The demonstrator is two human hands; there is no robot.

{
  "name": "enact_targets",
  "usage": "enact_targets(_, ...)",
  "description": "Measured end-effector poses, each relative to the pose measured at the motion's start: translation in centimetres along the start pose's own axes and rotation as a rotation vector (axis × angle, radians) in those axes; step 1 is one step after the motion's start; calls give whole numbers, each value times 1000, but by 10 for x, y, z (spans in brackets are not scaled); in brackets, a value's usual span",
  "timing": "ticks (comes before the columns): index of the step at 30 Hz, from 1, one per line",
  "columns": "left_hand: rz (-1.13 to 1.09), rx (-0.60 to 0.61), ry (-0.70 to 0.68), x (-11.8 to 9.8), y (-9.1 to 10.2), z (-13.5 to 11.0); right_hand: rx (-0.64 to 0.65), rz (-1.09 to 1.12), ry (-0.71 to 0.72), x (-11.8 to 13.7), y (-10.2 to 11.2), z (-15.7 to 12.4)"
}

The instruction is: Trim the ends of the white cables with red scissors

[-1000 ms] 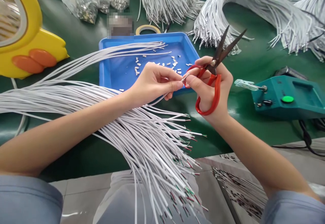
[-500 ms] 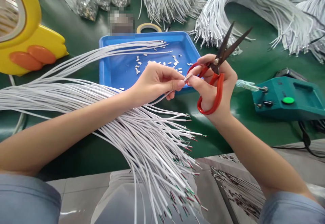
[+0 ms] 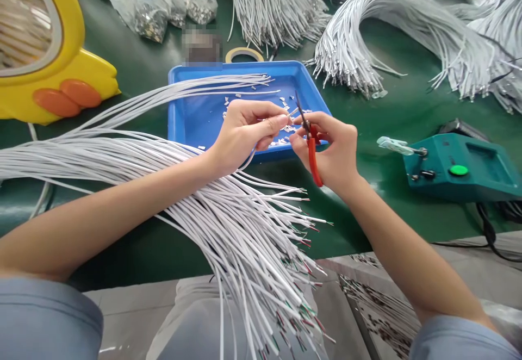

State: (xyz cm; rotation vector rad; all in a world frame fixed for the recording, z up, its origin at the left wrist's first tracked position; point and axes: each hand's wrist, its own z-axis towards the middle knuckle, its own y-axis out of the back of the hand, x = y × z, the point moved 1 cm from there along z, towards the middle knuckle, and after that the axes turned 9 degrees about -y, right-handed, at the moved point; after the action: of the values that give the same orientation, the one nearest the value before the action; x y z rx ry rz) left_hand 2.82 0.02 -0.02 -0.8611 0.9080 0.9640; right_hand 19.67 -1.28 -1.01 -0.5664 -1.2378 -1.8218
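My left hand [image 3: 247,131] pinches the end of a thin white cable [image 3: 290,112] over the near edge of the blue tray [image 3: 191,115]. My right hand [image 3: 332,150] grips red-handled scissors [image 3: 310,148], turned edge-on, with the dark blades [image 3: 300,114] at the cable's tip. A large fan of white cables [image 3: 228,224] lies under my left forearm, its stripped ends with red and green cores hanging over the table's front edge. Small white offcuts [image 3: 281,131] lie scattered in the tray.
A yellow duck-shaped fan [image 3: 49,72] stands at the far left. Bags of small metal parts [image 3: 150,6] and a tape roll [image 3: 243,54] lie behind the tray. More white cable bundles [image 3: 408,23] fill the back right. A teal device [image 3: 460,167] with a green button sits at right.
My right hand has rotated the scissors from blades pointing up and away to edge-on, bringing the blades down to the cable end held by my left hand. Both hands moved slightly forward over the tray.
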Motion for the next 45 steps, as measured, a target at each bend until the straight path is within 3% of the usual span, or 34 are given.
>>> enact_targets(11, 2, 51, -21, -2, -2, 0, 37, -81, 66, -2, 1, -2)
enact_targets(27, 36, 132, -30, 1, 2, -2, 73, -58, 51, 0, -1, -3)
enact_targets(31, -6, 58, 33, 1, 5, 1, 75, -50, -43, -5, -1, 1)
enact_targets(34, -13, -4, 79, 0, 5, 3, 22, 44, -130, -7, -1, 3)
enact_targets(37, -6, 32, 90, 0, 4, 2, -34, 245, -140, -4, 0, 4)
enact_targets(45, -29, 145, 5, 4, 1, -2, -52, 564, 26, 2, 3, 4)
